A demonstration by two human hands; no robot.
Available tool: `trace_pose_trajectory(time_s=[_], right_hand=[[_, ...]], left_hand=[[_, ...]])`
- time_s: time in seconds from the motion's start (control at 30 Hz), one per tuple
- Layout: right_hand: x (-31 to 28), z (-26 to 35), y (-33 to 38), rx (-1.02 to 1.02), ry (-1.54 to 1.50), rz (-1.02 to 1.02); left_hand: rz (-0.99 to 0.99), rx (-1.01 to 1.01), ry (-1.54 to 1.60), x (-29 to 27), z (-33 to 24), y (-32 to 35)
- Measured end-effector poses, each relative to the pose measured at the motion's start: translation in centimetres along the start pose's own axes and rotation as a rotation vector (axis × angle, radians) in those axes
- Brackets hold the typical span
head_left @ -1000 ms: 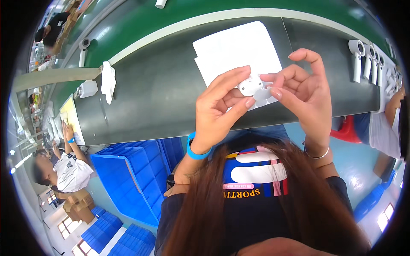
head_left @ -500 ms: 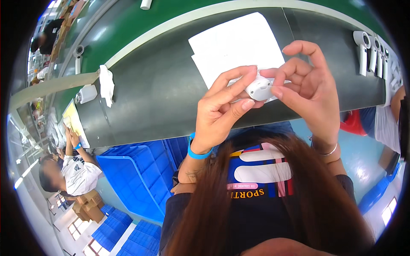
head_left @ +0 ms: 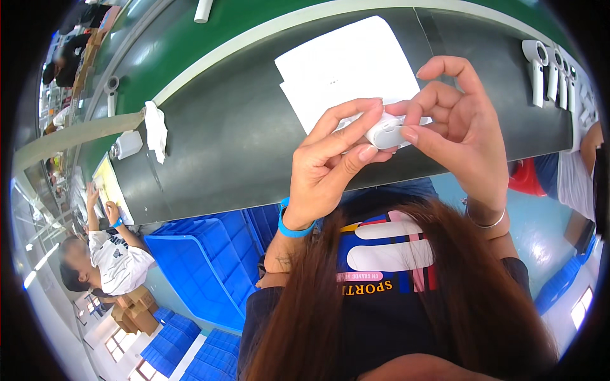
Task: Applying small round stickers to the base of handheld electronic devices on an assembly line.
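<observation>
A small white rounded plastic part (head_left: 387,136), with a flat face and small openings, is held above the dark work surface. My left hand (head_left: 330,152) grips it from the left, fingers behind and thumb along its lower side. My right hand (head_left: 454,124) closes on its right edge with thumb and fingertips, the other fingers curled above. Those fingers hide the part's right side, and I cannot make out anything smaller between them. Under and beyond the hands lie overlapping white sheets (head_left: 346,60).
White handheld fans (head_left: 538,73) stand in a row at the far right. A white cloth (head_left: 155,130) and a small clear bottle (head_left: 128,145) are at the left. Blue crates (head_left: 197,267) stand below the table's near edge. Another person (head_left: 117,260) works at the left.
The white part has turned slightly in my fingers, so its face shows at another angle. My hands stay nearly in place. At the left, the other person's hands have moved apart.
</observation>
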State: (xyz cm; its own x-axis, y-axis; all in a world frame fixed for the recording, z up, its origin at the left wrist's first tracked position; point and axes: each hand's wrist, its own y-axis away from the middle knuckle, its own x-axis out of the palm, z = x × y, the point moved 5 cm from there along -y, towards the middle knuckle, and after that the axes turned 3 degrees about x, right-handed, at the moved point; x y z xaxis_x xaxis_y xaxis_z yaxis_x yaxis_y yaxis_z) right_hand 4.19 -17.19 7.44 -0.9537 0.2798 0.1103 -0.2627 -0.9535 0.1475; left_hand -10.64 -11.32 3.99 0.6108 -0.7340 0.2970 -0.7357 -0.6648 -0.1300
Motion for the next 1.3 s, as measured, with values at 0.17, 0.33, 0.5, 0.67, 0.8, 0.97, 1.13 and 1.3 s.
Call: trace_pose_trajectory(time_s=[0.17,0.33,0.5,0.67,0.8,0.97,1.13,1.3], right_hand=[[-0.06,-0.06,0.13,0.016,-0.006,-0.004],[-0.02,-0.06,0.18,0.009,0.001,-0.017],[0.08,-0.04,0.28,0.008,0.003,-0.026],[0.17,-0.1,0.33,0.01,0.003,-0.029],[0.24,-0.15,0.39,0.01,0.008,-0.041],[0.3,-0.13,0.44,0.008,0.017,-0.041],[0.38,-0.07,0.46,-0.001,0.02,-0.044],[0.49,-0.08,0.53,0.0,0.036,-0.053]], left_hand=[[-0.005,-0.011,-0.003,0.11,0.04,0.06],[-0.028,0.01,-0.048,0.21,0.02,0.1],[-0.024,0.008,-0.046,0.24,-0.03,0.17],[-0.029,0.003,-0.043,0.24,-0.02,0.24],[-0.03,0.003,-0.043,0.15,-0.06,0.29],[0.002,-0.016,0.002,0.17,-0.04,0.29],[0.006,-0.026,0.013,0.18,-0.08,0.34],[0.005,-0.027,0.018,0.16,-0.11,0.43]])
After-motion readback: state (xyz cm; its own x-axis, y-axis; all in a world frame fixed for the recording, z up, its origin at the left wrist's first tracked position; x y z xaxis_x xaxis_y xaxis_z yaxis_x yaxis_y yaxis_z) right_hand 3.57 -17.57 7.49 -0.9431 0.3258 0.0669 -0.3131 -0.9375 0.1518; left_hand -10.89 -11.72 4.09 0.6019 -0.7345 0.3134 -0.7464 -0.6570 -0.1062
